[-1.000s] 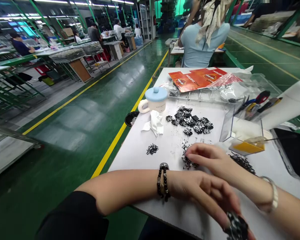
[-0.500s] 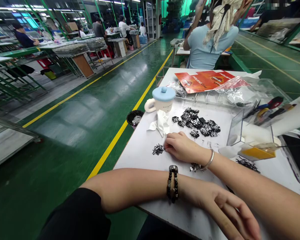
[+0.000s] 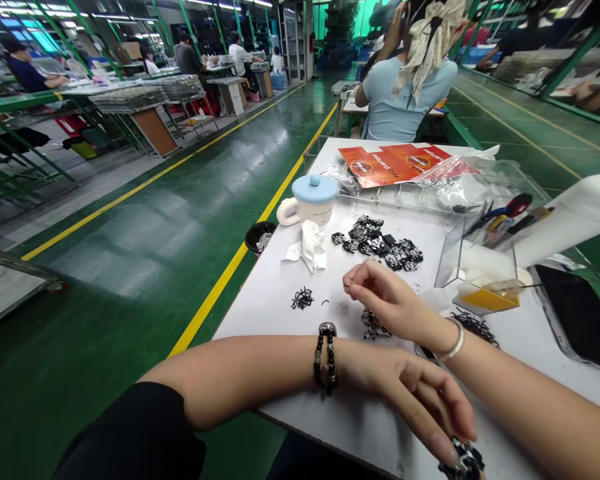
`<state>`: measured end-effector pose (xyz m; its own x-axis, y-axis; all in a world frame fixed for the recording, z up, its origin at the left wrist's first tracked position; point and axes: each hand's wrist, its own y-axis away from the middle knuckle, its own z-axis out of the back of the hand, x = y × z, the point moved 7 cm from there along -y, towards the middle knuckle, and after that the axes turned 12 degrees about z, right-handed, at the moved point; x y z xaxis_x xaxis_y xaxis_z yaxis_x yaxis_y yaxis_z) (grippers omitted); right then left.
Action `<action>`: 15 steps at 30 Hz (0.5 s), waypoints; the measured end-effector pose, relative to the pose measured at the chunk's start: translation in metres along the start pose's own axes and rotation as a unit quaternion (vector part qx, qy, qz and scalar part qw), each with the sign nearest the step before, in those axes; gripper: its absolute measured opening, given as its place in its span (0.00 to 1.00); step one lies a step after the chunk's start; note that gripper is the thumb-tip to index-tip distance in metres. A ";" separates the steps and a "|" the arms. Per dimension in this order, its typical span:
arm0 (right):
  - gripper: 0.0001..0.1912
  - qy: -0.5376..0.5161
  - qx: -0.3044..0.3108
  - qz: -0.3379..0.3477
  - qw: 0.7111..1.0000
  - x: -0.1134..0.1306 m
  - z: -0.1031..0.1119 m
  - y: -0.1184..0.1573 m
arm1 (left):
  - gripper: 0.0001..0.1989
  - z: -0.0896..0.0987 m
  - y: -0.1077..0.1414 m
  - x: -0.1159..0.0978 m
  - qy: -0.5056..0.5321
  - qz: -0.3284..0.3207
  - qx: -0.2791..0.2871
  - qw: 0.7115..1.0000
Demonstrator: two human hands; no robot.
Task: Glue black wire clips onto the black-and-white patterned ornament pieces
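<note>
My left hand (image 3: 425, 400) is at the lower right, its fingertips closed on a black and silver piece (image 3: 463, 459) near the bottom edge. Farther up, my right hand (image 3: 380, 290) is raised a little over the white table (image 3: 260, 320), thumb and index finger pinched on a small dark strip (image 3: 347, 287). Under that hand lies a small cluster of black and silver pieces (image 3: 375, 325), partly covered. To its left are a pile of short black strips (image 3: 303, 299) and one loose strip (image 3: 325, 302). A larger heap of black and silver pieces (image 3: 373, 240) lies beyond.
A lidded mug (image 3: 323, 212) and a crumpled tissue (image 3: 310, 248) stand at the left. At the right are a clear pen holder (image 3: 485, 293), more black strips (image 3: 475, 327) and a phone (image 3: 577, 313). Red cards (image 3: 395, 165) lie behind; a person (image 3: 410, 87) sits beyond.
My right hand has left the strip pile, moving right and lifting with a pinched strip. The piece in my left hand has come into view. The head view has shifted slightly right.
</note>
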<state>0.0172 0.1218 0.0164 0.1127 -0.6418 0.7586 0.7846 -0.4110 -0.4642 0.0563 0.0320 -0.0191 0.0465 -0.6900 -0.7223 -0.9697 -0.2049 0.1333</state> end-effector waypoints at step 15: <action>0.09 -0.228 -0.252 -0.203 0.918 0.006 0.052 0.112 | 0.15 0.002 0.009 -0.009 0.069 0.016 -0.032 0.997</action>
<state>0.1373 0.1050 -0.0072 0.2073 -0.0778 0.9752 0.4494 -0.8779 -0.1655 0.0469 0.0373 -0.0129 0.0523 -0.7851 -0.6171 -0.9541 -0.2219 0.2013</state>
